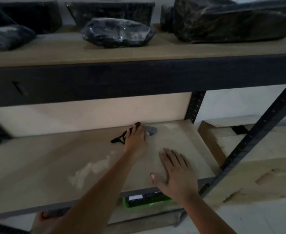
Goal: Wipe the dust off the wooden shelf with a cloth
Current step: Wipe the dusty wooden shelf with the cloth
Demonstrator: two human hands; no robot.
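The wooden shelf (91,159) is the middle board of a dark metal rack, and we are partway through it as far as we can judge. Our left hand (136,138) reaches to the back of the board and presses down on a small grey cloth (151,130), which peeks out just to the right of the fingers, close to the rear panel. The fingers are curled over the cloth, so that grip is clamped on it. Our right hand (177,173) lies flat near the front edge, fingers spread and apart, holding nothing (it seems to steady us).

Pale dust streaks (91,168) remain well to the left of the left hand and nearer the front, and a fainter patch (170,127) sits just right of the cloth; both look unwiped. The board between the hands looks cleaner, though the dim light makes that uncertain.

A black strap-like object (117,140) lies touching the left hand's left side; we cannot tell what it is. Most of the cloth is hidden under the hand.
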